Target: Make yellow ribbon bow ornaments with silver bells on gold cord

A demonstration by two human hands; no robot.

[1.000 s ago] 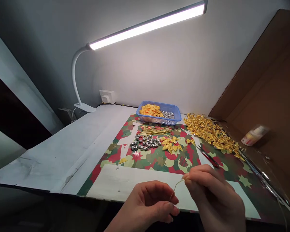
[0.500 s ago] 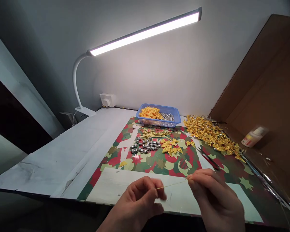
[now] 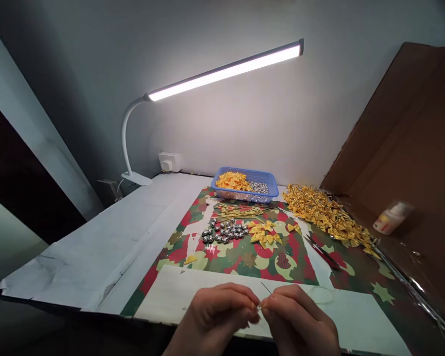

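From the head view, the left hand [image 3: 222, 314] and right hand [image 3: 294, 319] meet fingertip to fingertip, both pinching a thin gold wire [image 3: 266, 288] at the near edge of the surface [image 3: 96, 257], well in front of the blue basket [image 3: 244, 179].

Shiny metal beads [image 3: 224, 231] lie on glossy patterned paper [image 3: 282, 259].

The 2 hands meet low in the view, fingertips touching. The left hand [image 3: 222, 316] curls knuckles-up, thumb and forefinger pinched together. The right hand [image 3: 300, 324] mirrors it, its fingers [image 3: 272, 302] pinched shut against the left's.
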